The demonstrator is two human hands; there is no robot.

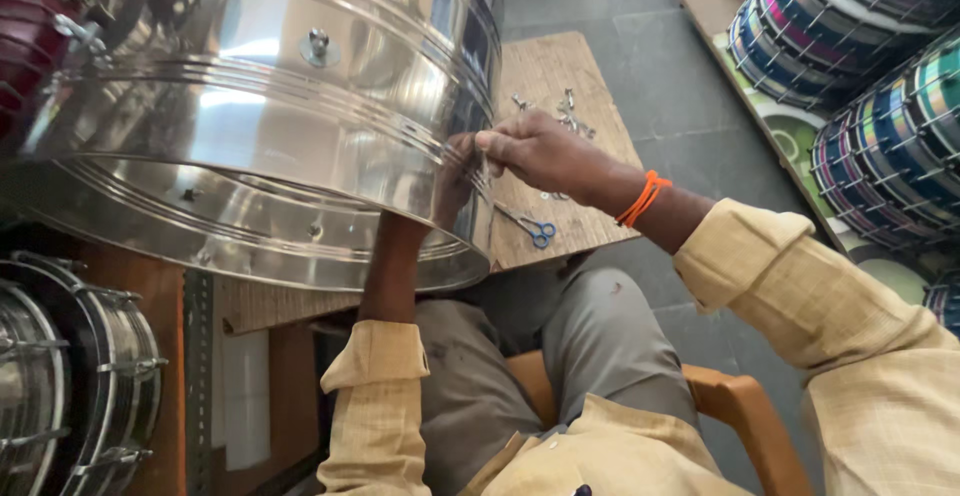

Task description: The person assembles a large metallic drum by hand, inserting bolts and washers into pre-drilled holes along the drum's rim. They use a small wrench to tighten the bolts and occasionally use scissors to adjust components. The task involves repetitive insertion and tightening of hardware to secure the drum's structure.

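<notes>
- A large shiny steel drum shell (260, 116) lies on its side across the wooden tabletop (545, 71), its open rim toward the person.
- The right hand (535, 151) is closed, pinching the shell's rim edge; an orange wristband (642, 199) sits on that wrist.
- The left hand is hidden inside the shell, only its forearm showing; I cannot tell its grip.
- Blue-handled scissors (535, 228) and small metal fittings (565, 111) lie on the tabletop just beside the rim.
- Colourful stacked drums (860, 66) stand well apart, at the right.
</notes>
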